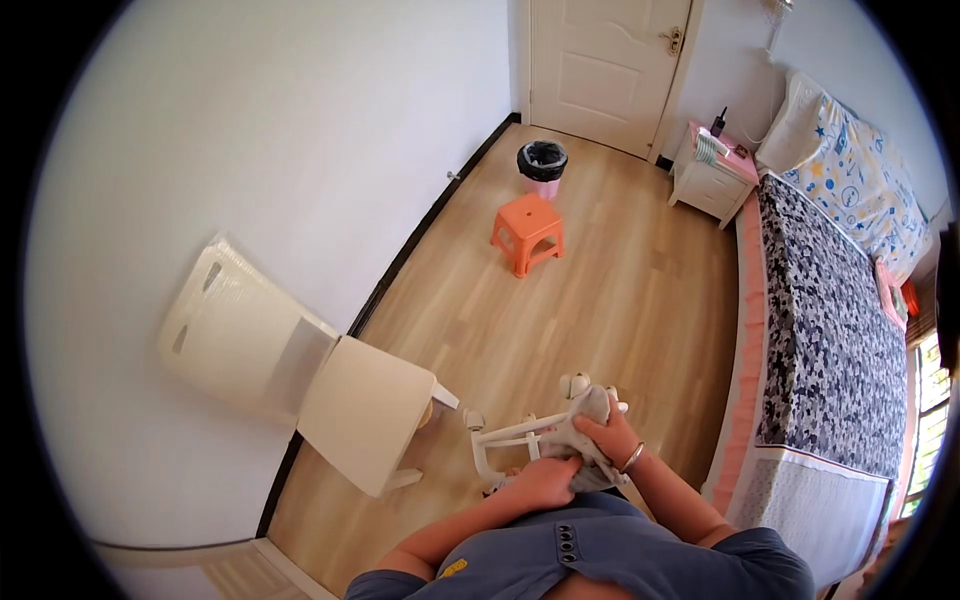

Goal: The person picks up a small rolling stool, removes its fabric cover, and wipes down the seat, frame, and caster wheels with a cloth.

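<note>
A white frame with caster wheels [509, 437] is held up in front of my body, its wheels pointing away from me. A greyish-white cloth [592, 405] is draped over its right part. My right hand [610, 436], with a bracelet on the wrist, is closed around the cloth, thumb on top, near one wheel. My left hand [550, 482] is closed at the cloth's lower edge, close to the frame. Its fingertips are partly hidden in the folds. The lower part of the frame is hidden by my hands and arm.
A cream chair [368, 415] stands at left by the wall. Ahead on the wooden floor are an orange stool [528, 232] and a bin with a black liner [542, 165]. A bed [830, 330] runs along the right, with a nightstand [710, 180] and a door [607, 75] beyond.
</note>
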`<action>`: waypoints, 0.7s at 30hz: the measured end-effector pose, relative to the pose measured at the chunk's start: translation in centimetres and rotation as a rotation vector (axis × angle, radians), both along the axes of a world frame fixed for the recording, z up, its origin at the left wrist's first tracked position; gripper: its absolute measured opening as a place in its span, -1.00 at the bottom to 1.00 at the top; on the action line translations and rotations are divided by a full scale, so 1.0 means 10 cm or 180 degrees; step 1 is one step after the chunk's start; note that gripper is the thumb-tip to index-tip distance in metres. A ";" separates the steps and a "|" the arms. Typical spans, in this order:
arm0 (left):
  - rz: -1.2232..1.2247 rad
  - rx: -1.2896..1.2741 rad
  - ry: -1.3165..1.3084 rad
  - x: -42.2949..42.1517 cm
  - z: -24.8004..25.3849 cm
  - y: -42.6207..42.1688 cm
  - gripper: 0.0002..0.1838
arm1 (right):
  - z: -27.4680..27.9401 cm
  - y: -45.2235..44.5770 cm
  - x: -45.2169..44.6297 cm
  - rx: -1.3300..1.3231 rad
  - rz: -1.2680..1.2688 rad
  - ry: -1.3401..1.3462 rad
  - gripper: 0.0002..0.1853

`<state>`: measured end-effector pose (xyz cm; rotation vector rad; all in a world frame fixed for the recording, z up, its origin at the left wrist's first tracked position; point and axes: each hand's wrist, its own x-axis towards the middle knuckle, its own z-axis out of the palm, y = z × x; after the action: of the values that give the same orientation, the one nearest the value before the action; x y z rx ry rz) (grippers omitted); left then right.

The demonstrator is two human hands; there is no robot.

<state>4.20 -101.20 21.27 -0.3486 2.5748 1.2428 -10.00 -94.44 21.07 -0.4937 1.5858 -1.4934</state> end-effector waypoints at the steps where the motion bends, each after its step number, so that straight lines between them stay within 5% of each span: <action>1: 0.0003 0.0027 0.0079 -0.08 -0.06 -0.12 -0.56 | -0.05 -0.13 -0.06 0.0053 -0.0019 0.0442 -0.57; 6: -0.0099 -0.0107 -0.0066 -0.62 -0.15 -0.88 -0.58 | -0.26 -0.92 -0.53 0.0362 -0.0389 0.1312 -0.74; 15: -0.0228 -0.0280 -0.0130 -1.69 -0.05 -2.14 -0.61 | -0.33 -2.13 -1.66 0.0246 -0.0793 0.0112 -0.76; 19: -0.0324 -0.0275 -0.0336 -2.10 0.02 -2.56 -0.55 | -0.23 -2.36 -2.07 0.0282 -0.0412 -0.0478 -0.67; 21: -0.0566 -0.0273 -0.0256 -2.26 -0.07 -2.78 -0.53 | -0.21 -2.47 -2.25 0.0066 -0.0113 -0.0458 -0.44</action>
<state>-18.36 -128.95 20.60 -0.1776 2.5327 1.0382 -32.52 -119.12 18.93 -0.3401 1.5027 -1.5032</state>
